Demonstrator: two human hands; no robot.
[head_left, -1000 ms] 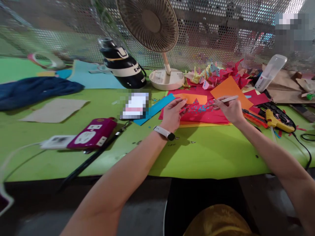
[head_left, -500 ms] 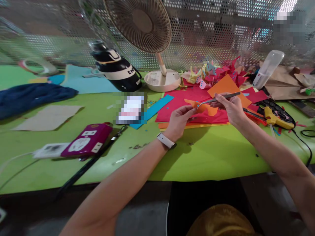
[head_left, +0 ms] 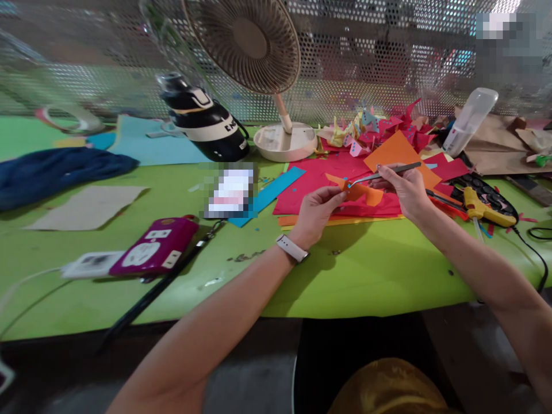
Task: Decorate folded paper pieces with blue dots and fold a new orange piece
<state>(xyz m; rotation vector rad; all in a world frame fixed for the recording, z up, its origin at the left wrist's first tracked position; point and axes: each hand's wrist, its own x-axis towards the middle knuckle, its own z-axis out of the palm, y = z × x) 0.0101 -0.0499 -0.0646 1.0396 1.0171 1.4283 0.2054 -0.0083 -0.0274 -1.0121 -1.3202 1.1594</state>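
My left hand (head_left: 318,211) pinches the edge of a folded orange paper figure (head_left: 366,194), held just above a stack of red paper (head_left: 293,195). In my right hand (head_left: 403,187) is a pair of metal tweezers (head_left: 403,168), gripped between thumb and fingers. The bent tip of the tweezers meets the orange paper near my left fingertips, where a tiny blue speck shows. Whether the tip pinches that speck is too small to tell. An orange sheet (head_left: 394,152) lies just behind my right hand.
Folded paper figures (head_left: 379,129) are heaped behind the red sheets. A yellow glue gun (head_left: 485,208) rests at right, its cord trailing. A fan (head_left: 284,141), black bottle (head_left: 215,129), blurred phone (head_left: 230,192), blue strip (head_left: 278,187) and purple case (head_left: 153,246) stand or lie leftward.
The orange paper figure has tilted slightly and shifted a little right with my left hand. The tweezers' tip stays at the paper, and my right hand has barely moved.
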